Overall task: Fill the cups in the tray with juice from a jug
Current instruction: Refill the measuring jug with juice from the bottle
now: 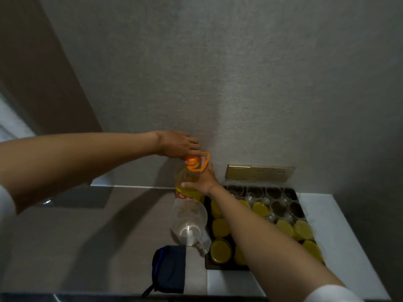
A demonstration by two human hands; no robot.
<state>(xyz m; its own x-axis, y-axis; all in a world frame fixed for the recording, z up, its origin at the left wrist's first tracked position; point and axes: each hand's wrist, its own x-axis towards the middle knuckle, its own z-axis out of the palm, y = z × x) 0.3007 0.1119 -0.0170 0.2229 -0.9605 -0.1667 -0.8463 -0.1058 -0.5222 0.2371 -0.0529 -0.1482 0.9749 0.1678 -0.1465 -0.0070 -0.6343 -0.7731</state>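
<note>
A large juice bottle [188,182] stands upright on the counter [109,225], at the far left corner of the tray [297,196]. The left hand [180,144] rests over the orange cap [192,159], fingers curled down around it. The right hand [201,177] grips the bottle's shoulder, fingers wrapped round it beside the orange carry handle [205,161]. A clear jug [188,223], holding no visible juice, sits just near of the bottle, touching the tray's left edge. In the tray, cups filled with yellow juice [220,250] occupy the near rows; empty cups [273,192] occupy the far right rows. A dark blue pouch [169,268] lies near the counter's near edge. A wall socket plate [259,172] is mounted behind the tray.
</note>
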